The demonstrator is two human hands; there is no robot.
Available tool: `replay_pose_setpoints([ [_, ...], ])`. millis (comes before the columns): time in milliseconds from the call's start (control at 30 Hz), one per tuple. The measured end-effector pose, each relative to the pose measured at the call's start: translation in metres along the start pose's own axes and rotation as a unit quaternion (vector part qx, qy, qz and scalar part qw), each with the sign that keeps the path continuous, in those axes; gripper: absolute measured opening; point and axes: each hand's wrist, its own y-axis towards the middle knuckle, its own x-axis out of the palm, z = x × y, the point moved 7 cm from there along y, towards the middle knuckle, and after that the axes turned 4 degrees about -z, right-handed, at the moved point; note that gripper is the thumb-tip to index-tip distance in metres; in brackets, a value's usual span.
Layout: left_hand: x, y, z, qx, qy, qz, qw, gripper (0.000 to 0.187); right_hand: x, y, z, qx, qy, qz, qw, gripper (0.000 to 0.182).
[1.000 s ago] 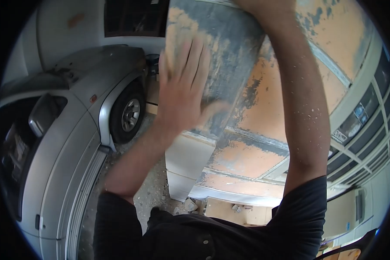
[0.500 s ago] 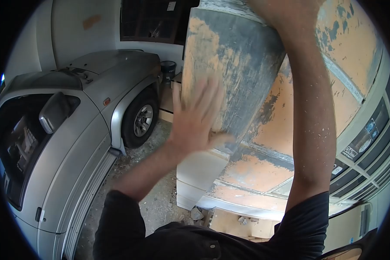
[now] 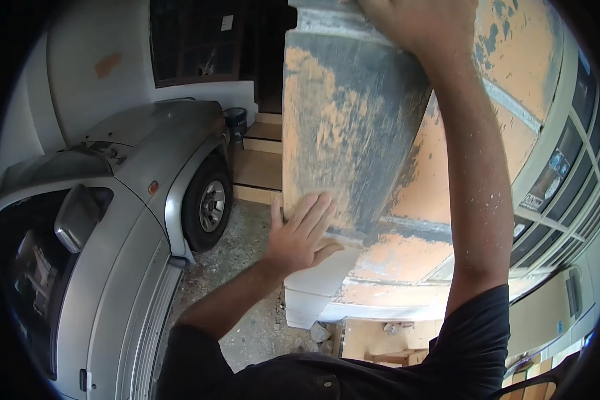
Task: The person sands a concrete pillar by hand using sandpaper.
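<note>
My left hand (image 3: pixel 293 240) lies with fingers stretched out against the lower part of a pillar (image 3: pixel 353 120) whose paint is worn to grey and tan patches. Between its thumb and forefinger shows the edge of a thin tan sheet that looks like sandpaper (image 3: pixel 325 244), pressed under the palm. My right hand (image 3: pixel 427 23) reaches up to the pillar's upper right edge, near a pale ledge (image 3: pixel 340 25). Its fingers are mostly hidden or cut off by the frame's top. Pale specks dot the right forearm.
A silver car (image 3: pixel 113 267) stands close on the left, its wing mirror (image 3: pixel 77 217) sticking out. Behind are tiled steps (image 3: pixel 257 167) and a dark bucket (image 3: pixel 235 123). Rubble (image 3: pixel 320 332) lies at the pillar's foot. Right of the pillar, a patchy orange wall (image 3: pixel 423 257) meets a barred window (image 3: pixel 553 200).
My left hand has moved down the pillar, from its middle to near the lower edge of the painted part. My right hand stays at the upper edge. The view has shifted slightly.
</note>
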Motion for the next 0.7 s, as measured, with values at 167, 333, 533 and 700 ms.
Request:
replay_pose_setpoints([
  [167, -0.054, 0.095, -0.038, -0.064, -0.049, 0.03, 0.996, 0.103, -0.007, -0.002, -0.004, -0.012, 0.051, 0.022, 0.998, 0.078],
  [333, -0.083, 0.157, -0.065, -0.096, 0.001, 0.12, 0.988, 0.104, -0.006, 0.003, -0.007, -0.013, 0.068, 0.023, 0.997, 0.078],
  [533, -0.034, 0.076, -0.024, -0.061, 0.031, -0.047, 0.997, 0.099, -0.009, -0.001, 0.001, 0.028, 0.126, -0.057, 0.99, 0.082],
  [700, -0.004, 0.013, -0.016, 0.076, 0.099, -0.027, 0.992, 0.097, 0.002, 0.009, 0.007, 0.114, -0.065, -0.209, 0.969, 0.082],
])
